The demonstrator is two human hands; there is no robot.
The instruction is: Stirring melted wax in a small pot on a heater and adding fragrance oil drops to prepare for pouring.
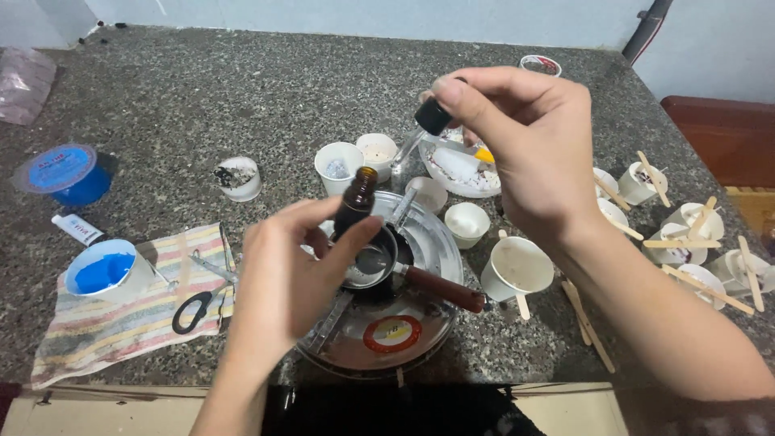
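My left hand grips a small brown glass bottle upright, its neck uncapped, just above a small metal pot with a dark wooden handle. The pot sits on a round silver stove. My right hand is raised above and to the right of the bottle and pinches the black rubber bulb of a glass dropper. The dropper's clear tube slants down to the left, its tip above the stove's far rim.
Several white paper cups with wooden sticks crowd the right of the granite counter. Small white cups and a white dish stand behind the stove. At left lie a striped cloth, scissors, a blue-filled cup and a blue lidded tub.
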